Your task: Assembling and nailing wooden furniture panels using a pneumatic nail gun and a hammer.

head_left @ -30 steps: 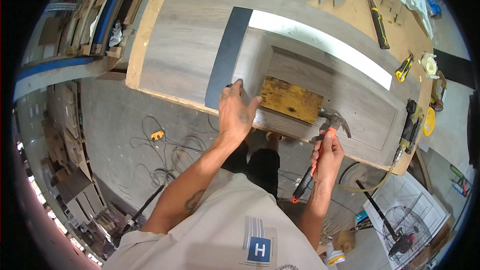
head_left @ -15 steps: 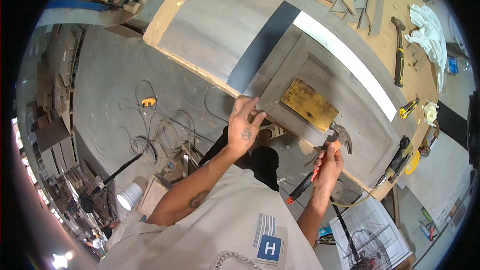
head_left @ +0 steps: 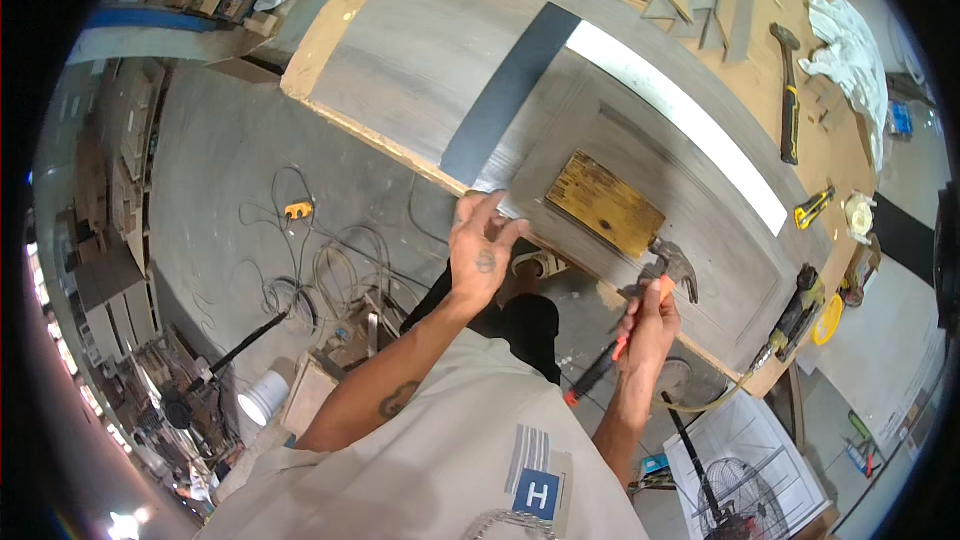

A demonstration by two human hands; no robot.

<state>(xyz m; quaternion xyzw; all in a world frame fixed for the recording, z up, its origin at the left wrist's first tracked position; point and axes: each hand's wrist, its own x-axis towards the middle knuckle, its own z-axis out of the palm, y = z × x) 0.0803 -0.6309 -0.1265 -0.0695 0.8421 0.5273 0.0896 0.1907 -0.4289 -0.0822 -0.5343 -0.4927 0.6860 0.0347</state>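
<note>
A grey-brown panelled door (head_left: 690,185) lies flat on the workbench, with a worn yellow wooden block (head_left: 606,202) on its recessed panel. My left hand (head_left: 480,250) is at the door's near left corner, its thumb and fingers closed about the edge; the fingertips are partly hidden. In my right hand (head_left: 648,325), a claw hammer (head_left: 676,268) with an orange and black handle is gripped near its head. The hammer head is beside the block's right end, over the door. A dark strip (head_left: 510,95) borders the door's left side, and a white strip (head_left: 690,120) runs along its far side.
Another hammer (head_left: 788,90), a yellow utility knife (head_left: 814,208) and a white cloth (head_left: 845,55) lie on the bench's right. An air tool with a hose (head_left: 798,308) is at its near right corner. Cables and a yellow socket box (head_left: 298,210) lie on the floor at left.
The view has shifted slightly, and the bench things appear a little further left. Both hands keep nearly the same places; the hammer head is still beside the block's right end.
</note>
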